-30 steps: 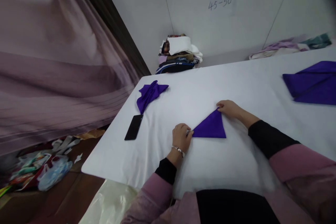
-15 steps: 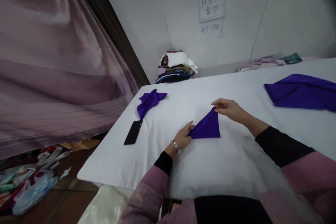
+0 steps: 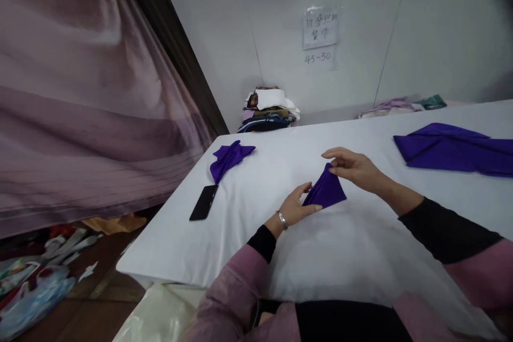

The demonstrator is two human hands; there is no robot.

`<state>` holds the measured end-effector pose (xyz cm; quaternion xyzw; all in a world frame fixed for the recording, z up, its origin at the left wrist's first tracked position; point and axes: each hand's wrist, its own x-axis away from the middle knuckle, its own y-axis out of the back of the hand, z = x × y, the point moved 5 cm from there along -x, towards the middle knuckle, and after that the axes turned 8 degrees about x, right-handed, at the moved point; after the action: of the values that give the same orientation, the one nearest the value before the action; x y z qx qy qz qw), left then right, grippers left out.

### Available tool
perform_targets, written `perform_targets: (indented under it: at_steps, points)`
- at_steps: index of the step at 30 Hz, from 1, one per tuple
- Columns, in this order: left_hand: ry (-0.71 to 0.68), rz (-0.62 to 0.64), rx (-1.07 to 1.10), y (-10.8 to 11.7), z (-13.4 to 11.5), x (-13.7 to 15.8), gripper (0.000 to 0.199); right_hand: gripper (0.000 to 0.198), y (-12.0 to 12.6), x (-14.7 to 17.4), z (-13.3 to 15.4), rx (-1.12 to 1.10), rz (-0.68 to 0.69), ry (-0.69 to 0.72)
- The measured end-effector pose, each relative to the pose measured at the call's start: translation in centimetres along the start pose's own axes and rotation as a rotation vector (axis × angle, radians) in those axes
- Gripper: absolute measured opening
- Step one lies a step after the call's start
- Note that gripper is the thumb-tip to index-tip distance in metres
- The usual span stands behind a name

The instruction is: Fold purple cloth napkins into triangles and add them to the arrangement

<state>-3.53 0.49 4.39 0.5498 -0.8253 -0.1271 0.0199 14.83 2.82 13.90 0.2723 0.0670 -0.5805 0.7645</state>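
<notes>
A purple cloth napkin (image 3: 329,191), folded into a narrow triangle, is between my two hands above the white-covered table. My left hand (image 3: 295,207), with a silver bracelet at the wrist, grips its lower left corner, thumb in front and fingers behind. At the peak, my right hand (image 3: 352,168) pinches the cloth between thumb and fingers. Another purple napkin (image 3: 230,160), folded into a pointed, pleated shape, lies at the table's far left. More purple cloth (image 3: 452,147) lies flat on the right.
A black phone (image 3: 203,202) rests near the left edge of the white tablecloth (image 3: 168,251). Folded clothes (image 3: 268,109) are stacked behind the table, below a paper sign (image 3: 319,29) on the wall. A pink curtain (image 3: 88,101) hangs at left; plastic bags (image 3: 38,294) lie on the floor.
My left hand has moved right and its thumb now lies along the napkin's front. The napkin is narrower and tilted, its lower right corner raised. My right hand still pinches the peak.
</notes>
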Motion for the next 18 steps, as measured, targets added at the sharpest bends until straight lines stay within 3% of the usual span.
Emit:
perform_targets:
  at_steps: [5,11,15,18]
  points:
    - [-0.038,-0.044,0.12,-1.6,-1.5,-0.6,0.035,0.037,0.1,0.7,0.7,-0.031,0.017,-0.073]
    - [0.036,0.049,0.112,-1.8,-1.4,-0.1,0.029,0.053,1.3,0.6,0.0,-0.05,0.116,-0.212]
    - [0.022,0.16,-0.188,-0.9,-2.6,-0.2,0.023,0.052,1.1,0.2,-0.8,0.021,0.426,-0.272]
    - [-0.106,0.144,-0.573,0.3,-4.8,-1.1,0.018,0.043,1.3,0.0,-0.2,0.204,0.441,-0.13]
